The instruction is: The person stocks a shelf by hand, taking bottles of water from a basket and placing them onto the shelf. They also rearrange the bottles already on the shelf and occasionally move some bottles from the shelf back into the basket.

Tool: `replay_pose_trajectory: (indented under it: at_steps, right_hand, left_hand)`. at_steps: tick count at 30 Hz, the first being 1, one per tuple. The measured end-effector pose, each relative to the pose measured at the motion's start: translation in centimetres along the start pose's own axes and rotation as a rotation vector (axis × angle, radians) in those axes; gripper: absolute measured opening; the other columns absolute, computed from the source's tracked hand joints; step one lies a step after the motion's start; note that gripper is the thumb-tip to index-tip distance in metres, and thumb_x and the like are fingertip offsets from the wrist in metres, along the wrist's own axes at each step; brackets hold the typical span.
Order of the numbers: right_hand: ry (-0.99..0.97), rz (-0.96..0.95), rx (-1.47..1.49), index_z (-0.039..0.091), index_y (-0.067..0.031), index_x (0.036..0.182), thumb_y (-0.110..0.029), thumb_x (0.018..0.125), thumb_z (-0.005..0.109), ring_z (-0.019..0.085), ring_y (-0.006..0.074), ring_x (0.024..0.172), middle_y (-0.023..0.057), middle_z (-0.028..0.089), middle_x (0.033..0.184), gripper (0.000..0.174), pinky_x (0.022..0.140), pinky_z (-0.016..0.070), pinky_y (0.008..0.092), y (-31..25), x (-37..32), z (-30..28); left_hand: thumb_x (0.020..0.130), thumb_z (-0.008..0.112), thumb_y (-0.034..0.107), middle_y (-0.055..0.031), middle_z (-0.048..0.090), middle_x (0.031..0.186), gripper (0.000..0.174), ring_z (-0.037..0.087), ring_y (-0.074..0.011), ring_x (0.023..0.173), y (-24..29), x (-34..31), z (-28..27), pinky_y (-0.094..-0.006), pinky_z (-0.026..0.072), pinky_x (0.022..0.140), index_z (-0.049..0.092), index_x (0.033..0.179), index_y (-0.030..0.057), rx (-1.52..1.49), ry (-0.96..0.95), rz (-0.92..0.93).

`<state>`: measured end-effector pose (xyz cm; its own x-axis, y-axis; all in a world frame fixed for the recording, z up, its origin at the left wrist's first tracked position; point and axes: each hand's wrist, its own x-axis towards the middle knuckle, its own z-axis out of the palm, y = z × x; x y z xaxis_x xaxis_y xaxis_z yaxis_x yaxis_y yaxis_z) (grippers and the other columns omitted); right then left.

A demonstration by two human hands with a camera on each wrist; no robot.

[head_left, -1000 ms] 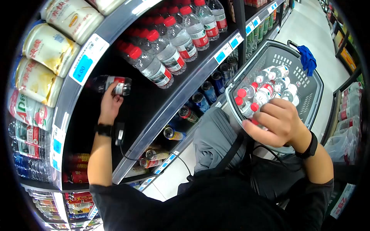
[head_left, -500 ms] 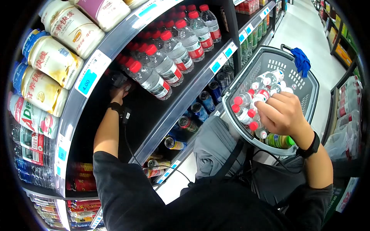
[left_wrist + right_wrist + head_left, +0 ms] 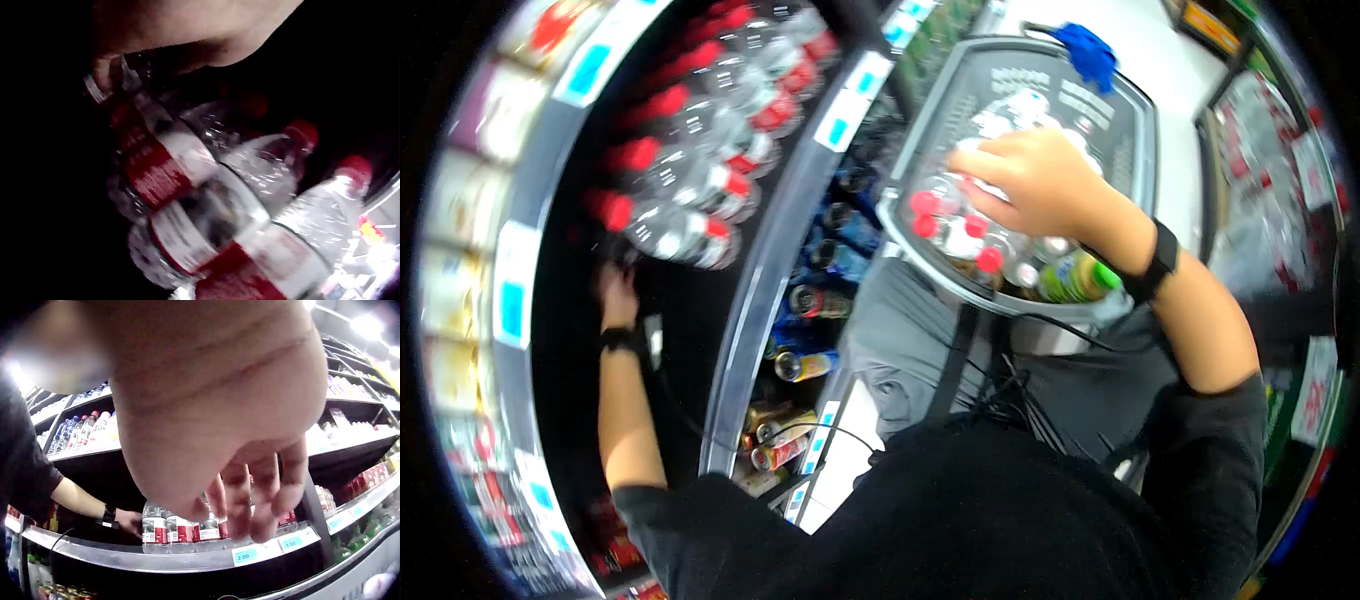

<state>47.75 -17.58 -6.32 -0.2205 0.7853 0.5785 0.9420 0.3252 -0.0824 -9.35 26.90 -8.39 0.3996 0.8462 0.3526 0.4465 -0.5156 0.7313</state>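
Deep in the dark shelf, my left hand [image 3: 617, 295] is at the near end of a row of red-capped water bottles [image 3: 685, 235]. In the left wrist view its fingers [image 3: 105, 76] curl at the upper part of a water bottle [image 3: 150, 169] with a red and white label; the bottle's top is mostly hidden by the hand. My right hand [image 3: 1040, 180] hangs over the grey basket [image 3: 1142, 180], its fingers loosely bent and nothing in them. Several clear bottles [image 3: 940, 195] with red caps lie in the basket, along with a green-capped bottle [image 3: 1075, 277].
A shelf edge with price tags [image 3: 840, 130] runs beside the bottles. Below it stand cans [image 3: 808, 365]. White and yellow drink bottles [image 3: 460, 290] line the shelf at left. A blue cloth [image 3: 1088, 55] hangs on the basket's handle. A black cable [image 3: 840, 428] crosses near my lap.
My left hand has carried a water bottle deeper into the shelf, beside the standing row. The head view has swung right and blurred. My right hand stays over the basket, its fingers less curled.
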Motion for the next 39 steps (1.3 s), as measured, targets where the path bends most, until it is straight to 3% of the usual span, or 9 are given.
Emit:
replay_pose_trajectory:
  at_steps: [1, 2, 4, 7, 9, 12, 26, 31, 39]
  right_hand:
    - [-0.098, 0.069, -0.009, 0.064, -0.01, 0.092, -0.022, 0.082, 0.065, 0.068, 0.0311, 0.07, 0.0082, 0.065, 0.073, 0.016, 0.058, 0.053, 0.0434, 0.3, -0.2, 0.3]
    - [-0.111, 0.06, 0.01, 0.064, -0.01, 0.094, -0.021, 0.081, 0.065, 0.068, 0.0327, 0.071, 0.0094, 0.066, 0.074, 0.017, 0.06, 0.0536, 0.0442, 1.0, -0.6, 1.0]
    - [-0.129, 0.061, 0.027, 0.065, -0.0101, 0.095, -0.02, 0.079, 0.066, 0.068, 0.0342, 0.072, 0.0105, 0.066, 0.075, 0.019, 0.062, 0.0543, 0.045, 1.9, -1.6, 2.0]
    - [-0.204, -0.01, 0.065, 0.067, -0.0101, 0.099, -0.019, 0.077, 0.067, 0.069, 0.0352, 0.074, 0.0124, 0.068, 0.078, 0.024, 0.065, 0.0552, 0.0454, 2.2, -2.1, 2.5]
    - [-0.591, 0.087, 0.032, 0.065, -0.0106, 0.11, -0.017, 0.077, 0.072, 0.069, 0.0316, 0.084, 0.0105, 0.066, 0.096, 0.034, 0.07, 0.0558, 0.0423, 2.1, -2.0, 2.4]
    - [-0.816, 0.134, -0.118, 0.065, -0.0118, 0.111, -0.015, 0.073, 0.073, 0.069, 0.0318, 0.086, 0.01, 0.065, 0.097, 0.039, 0.072, 0.056, 0.0435, 2.6, -2.7, 4.6]
    - [-0.677, -0.264, -0.115, 0.07, -0.0109, 0.078, -0.019, 0.072, 0.068, 0.071, 0.0273, 0.074, 0.0075, 0.068, 0.081, 0.01, 0.061, 0.0563, 0.0385, 1.4, -4.0, 8.7]
    - [-0.818, -0.112, 0.169, 0.065, -0.0056, 0.08, -0.019, 0.064, 0.073, 0.069, 0.0325, 0.073, 0.0112, 0.068, 0.074, 0.023, 0.063, 0.054, 0.0417, 3.0, -2.3, 5.4]
    - [-0.507, 0.216, 0.804, 0.062, -0.0048, 0.089, -0.015, 0.066, 0.081, 0.053, 0.0177, 0.056, 0.0041, 0.056, 0.065, 0.032, 0.053, 0.0426, 0.0279, 2.8, -0.1, -0.2]
  left_hand:
    - [0.101, 0.044, 0.013, -0.0106, 0.056, 0.134, 0.034, 0.052, -0.0255, 0.125, 9.0, -1.4, 3.7, -0.0415, 0.0415, 0.11, 0.055, 0.132, 0.0054, -0.5, 0.306, -0.466]
    - [0.103, 0.042, 0.02, -0.012, 0.056, 0.13, 0.034, 0.051, -0.0259, 0.125, 12.7, -2.8, 5.3, -0.0427, 0.0421, 0.11, 0.054, 0.131, 0.0042, -0.503, 0.387, -0.469]
    - [0.097, 0.056, 0.013, -0.009, 0.06, 0.121, 0.031, 0.057, -0.0236, 0.111, 16.3, -5.2, 6.0, -0.0411, 0.0478, 0.098, 0.055, 0.127, 0.0043, -0.602, 0.383, -0.369]
    - [0.097, 0.056, 0.011, -0.0122, 0.056, 0.125, 0.035, 0.054, -0.0226, 0.108, 23.3, -11.8, 9.9, -0.0374, 0.0434, 0.097, 0.052, 0.131, 0.0025, -0.528, 0.431, -0.175]
    - [0.099, 0.054, 0.008, -0.0093, 0.058, 0.111, 0.024, 0.056, -0.02, 0.101, 25.4, -15.4, 12.1, -0.0368, 0.0453, 0.092, 0.054, 0.123, 0.0026, -0.505, 0.406, -0.068]
    - [0.098, 0.052, 0.001, -0.0089, 0.058, 0.102, 0.015, 0.057, -0.0181, 0.089, 28.0, -19.5, 16.7, -0.0329, 0.0488, 0.082, 0.055, 0.112, 0.003, -0.548, 0.307, -0.007]
    - [0.093, 0.056, -0.007, -0.0079, 0.058, 0.097, 0.009, 0.058, -0.0145, 0.086, 31.3, -24.9, 27.9, -0.0278, 0.0488, 0.081, 0.058, 0.099, -0.0003, -0.467, -0.001, -0.068]
    - [0.092, 0.058, -0.005, -0.0095, 0.058, 0.098, 0.008, 0.057, -0.0162, 0.087, 31.5, -25.2, 28.5, -0.029, 0.0483, 0.081, 0.06, 0.099, -0.0019, -0.394, -0.102, -0.005]
    - [0.095, 0.056, -0.004, -0.0059, 0.058, 0.102, 0.008, 0.059, -0.0131, 0.09, 31.3, -24.7, 28.9, -0.0269, 0.0479, 0.085, 0.06, 0.1, -0.0005, -0.306, -0.263, -0.01]
